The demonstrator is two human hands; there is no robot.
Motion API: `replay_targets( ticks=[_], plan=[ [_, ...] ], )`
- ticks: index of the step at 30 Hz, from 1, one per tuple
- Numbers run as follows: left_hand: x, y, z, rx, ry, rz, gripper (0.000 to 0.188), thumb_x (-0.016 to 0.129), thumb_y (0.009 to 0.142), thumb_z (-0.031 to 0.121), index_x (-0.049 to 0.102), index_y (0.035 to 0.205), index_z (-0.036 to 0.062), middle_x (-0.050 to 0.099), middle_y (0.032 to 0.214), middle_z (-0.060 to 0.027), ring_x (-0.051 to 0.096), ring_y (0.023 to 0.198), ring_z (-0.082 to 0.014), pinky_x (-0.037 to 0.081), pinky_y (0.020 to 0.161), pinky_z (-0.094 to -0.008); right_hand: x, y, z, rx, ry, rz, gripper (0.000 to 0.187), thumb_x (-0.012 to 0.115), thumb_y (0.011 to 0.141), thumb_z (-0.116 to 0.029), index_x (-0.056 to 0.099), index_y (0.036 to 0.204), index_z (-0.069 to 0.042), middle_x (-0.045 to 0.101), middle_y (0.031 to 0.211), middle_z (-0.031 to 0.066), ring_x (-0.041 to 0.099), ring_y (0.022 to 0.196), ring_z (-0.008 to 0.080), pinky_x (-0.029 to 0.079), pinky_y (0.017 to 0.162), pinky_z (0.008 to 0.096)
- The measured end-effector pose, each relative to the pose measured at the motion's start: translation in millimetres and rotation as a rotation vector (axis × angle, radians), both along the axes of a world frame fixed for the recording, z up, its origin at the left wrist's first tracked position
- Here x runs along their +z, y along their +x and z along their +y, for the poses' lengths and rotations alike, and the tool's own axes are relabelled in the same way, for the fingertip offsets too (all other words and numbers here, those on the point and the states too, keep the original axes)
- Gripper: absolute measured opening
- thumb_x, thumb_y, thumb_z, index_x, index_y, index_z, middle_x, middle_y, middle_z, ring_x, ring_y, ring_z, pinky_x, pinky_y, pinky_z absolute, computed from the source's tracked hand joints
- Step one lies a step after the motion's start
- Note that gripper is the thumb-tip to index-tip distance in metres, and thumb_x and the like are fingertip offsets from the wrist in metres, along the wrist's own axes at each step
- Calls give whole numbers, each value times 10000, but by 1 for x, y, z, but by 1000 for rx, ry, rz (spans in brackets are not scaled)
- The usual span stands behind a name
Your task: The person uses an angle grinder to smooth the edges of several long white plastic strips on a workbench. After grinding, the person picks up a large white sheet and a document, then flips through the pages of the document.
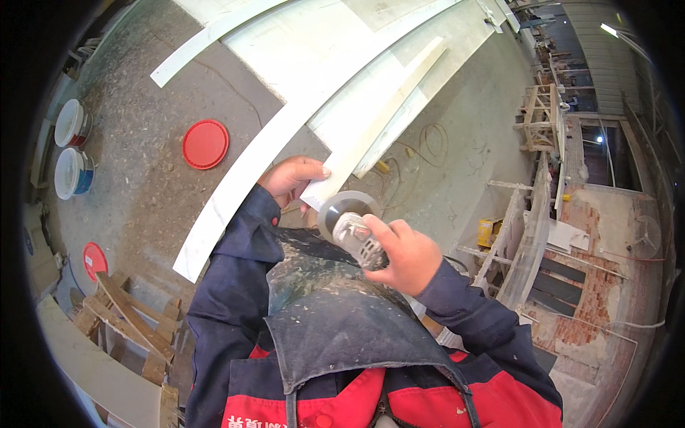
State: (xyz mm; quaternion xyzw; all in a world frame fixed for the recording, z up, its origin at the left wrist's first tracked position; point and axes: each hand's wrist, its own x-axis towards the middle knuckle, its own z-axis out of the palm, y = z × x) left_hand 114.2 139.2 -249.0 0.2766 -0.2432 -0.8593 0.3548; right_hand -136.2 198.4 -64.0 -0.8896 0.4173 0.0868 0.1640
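Observation:
My right hand (405, 255) is closed around an angle grinder (359, 241) with a round grey disc (335, 208). The disc is right beside the near end of a narrow pale strip (378, 128), which looks like stone or tile; whether they touch I cannot tell. My left hand (291, 180) grips that same end, thumb on top and fingers underneath, partly hidden. A longer white strip (242, 175) passes over my left forearm side and runs away to the upper right. Below my hands hangs a dusty dark apron (342, 314).
White slabs (278, 60) lie beneath the strips ahead. On the floor to the left are two buckets (73, 173), a red lid (205, 144) and a wooden pallet (128, 317). A thin cable (432, 146) loops on the floor at right, near a wooden frame (540, 118).

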Motion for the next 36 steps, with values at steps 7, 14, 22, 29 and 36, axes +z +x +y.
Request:
replay_targets(
  ticks=[7, 14, 22, 29, 36],
  plan=[
    [5, 1, 1, 1, 8, -17, 421, 676, 957, 330, 701, 1121, -57, 740, 836, -101, 667, 584, -137, 469, 417, -268, -7, -3, -5, 33, 2, 34, 939, 915, 667, -324, 477, 1485, -180, 566, 970, 152, 676, 776, 359, 563, 653, 453],
    [-12, -5, 24, 168, 85, 121, 469, 671, 964, 356, 674, 1197, -51, 745, 954, -115, 709, 783, -161, 556, 606, -311, 16, -28, -12, -197, -2, -49, 861, 907, 696, -294, 502, 1444, -158, 645, 1044, 172, 701, 899, 363, 584, 764, 435],
    [11, -53, 85, 548, 50, -158, 307, 770, 913, 128, 668, 1173, 1, 718, 954, -58, 658, 786, -116, 541, 692, -274, 34, -31, -61, -357, 164, -261, 783, 856, 725, -294, 509, 1403, -112, 701, 1181, 188, 707, 1059, 378, 552, 912, 405],
    [22, -68, 88, 640, -3, -353, 227, 729, 947, 95, 688, 1134, -25, 716, 876, -34, 646, 727, -100, 529, 674, -253, 38, -13, -95, -169, 245, -160, 761, 846, 734, -317, 521, 1393, -119, 702, 1175, 173, 706, 1061, 366, 553, 908, 406],
    [27, -71, 87, 634, -84, -499, 282, 714, 953, 80, 679, 1207, -36, 720, 854, -32, 646, 728, -81, 536, 669, -265, 37, 7, -114, 26, 311, -119, 767, 841, 751, -325, 532, 1417, -103, 682, 1239, 175, 687, 1107, 359, 552, 927, 405]
  ],
)
